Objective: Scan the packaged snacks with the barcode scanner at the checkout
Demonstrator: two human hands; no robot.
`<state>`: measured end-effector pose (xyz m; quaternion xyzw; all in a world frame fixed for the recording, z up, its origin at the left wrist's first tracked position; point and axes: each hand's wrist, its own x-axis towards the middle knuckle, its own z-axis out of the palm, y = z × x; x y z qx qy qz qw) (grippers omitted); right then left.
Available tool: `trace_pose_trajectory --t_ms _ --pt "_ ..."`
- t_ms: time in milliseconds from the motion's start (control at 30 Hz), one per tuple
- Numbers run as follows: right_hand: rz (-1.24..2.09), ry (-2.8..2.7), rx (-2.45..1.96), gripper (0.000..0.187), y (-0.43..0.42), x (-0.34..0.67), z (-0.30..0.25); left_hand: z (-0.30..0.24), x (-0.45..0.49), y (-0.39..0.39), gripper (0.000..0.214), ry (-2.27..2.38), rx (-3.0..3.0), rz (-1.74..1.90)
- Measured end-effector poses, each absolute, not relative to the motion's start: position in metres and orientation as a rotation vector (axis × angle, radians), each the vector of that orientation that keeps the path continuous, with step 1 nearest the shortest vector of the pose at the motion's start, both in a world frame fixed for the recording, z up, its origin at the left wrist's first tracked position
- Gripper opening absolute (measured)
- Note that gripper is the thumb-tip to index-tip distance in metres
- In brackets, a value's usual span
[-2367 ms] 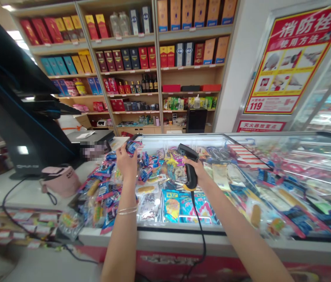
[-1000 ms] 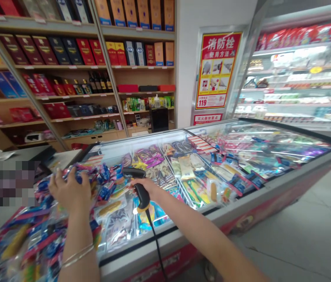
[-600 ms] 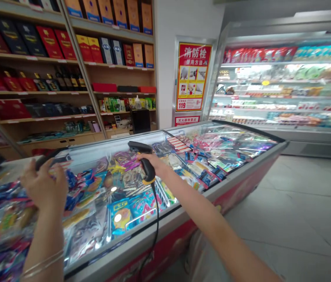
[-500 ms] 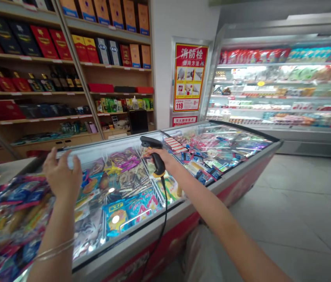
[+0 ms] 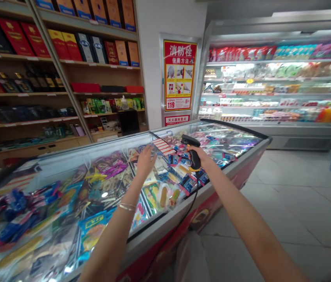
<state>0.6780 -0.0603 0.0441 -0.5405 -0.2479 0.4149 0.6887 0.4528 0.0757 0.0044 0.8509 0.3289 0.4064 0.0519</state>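
My right hand (image 5: 202, 156) is wrapped round the handle of a black and yellow barcode scanner (image 5: 195, 159), held over the chest freezer (image 5: 232, 169). From the scanner's base a black cable (image 5: 194, 197) runs down across the freezer's front edge. My left hand (image 5: 146, 159) reaches out over the freezer with its fingers stretched and nothing in them. Just beyond its fingertips is a red-and-white striped panel (image 5: 163, 146). Wrapped ice lollies (image 5: 163, 196) and blue packets (image 5: 186, 182) lie between my hands and the near rim. Whether the left hand touches anything is unclear.
More packaged goods (image 5: 15, 219) are heaped at the left of the freezer. Shelves of boxes and bottles (image 5: 101, 64) stand behind, beside a red fire hydrant sign (image 5: 180, 74). A lit refrigerated display (image 5: 271, 94) is at the back right. A whitish bag (image 5: 191, 258) hangs low in front.
My left hand has moved right and forward across the freezer, from the left heap towards the striped panel. The scanner in my right hand has shifted right. The view has turned slightly right.
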Motion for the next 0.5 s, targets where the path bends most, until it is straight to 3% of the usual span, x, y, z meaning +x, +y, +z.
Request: trace_pose_trajectory --t_ms 333,500 --pt "1.024 -0.342 -1.210 0.006 -0.059 0.724 -0.019 -0.038 0.539 0.087 0.076 0.641 2.696 0.572" --pt "1.047 -0.310 -1.168 0.007 -0.057 0.724 -0.025 -0.046 0.546 0.095 0.070 0.719 2.710 0.544"
